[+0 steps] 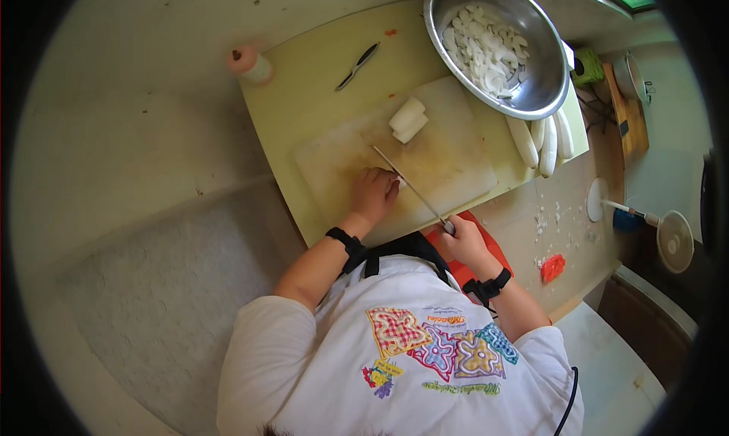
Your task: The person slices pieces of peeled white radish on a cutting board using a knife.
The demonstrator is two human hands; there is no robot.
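Note:
My right hand (465, 242) is closed around the handle of a long kitchen knife (414, 185), whose blade slants up and left across the cutting board (456, 155). Beside the blade, my left hand (373, 193) rests on the board with curled fingers, pressing down a small white vegetable piece (399, 179) that is mostly hidden. Farther up the board lie short thick chunks of peeled white vegetable (408, 119). A big metal bowl (548, 79) stands beyond the board, holding many white slices (486, 49).
Several long peeled white vegetables (548, 144) lie at the table's right edge below the bowl. A slim black-and-white tool (357, 66) and a pink-topped bottle (250, 64) are on the left. White scraps and a red item (553, 268) lie on the floor near a fan (674, 241).

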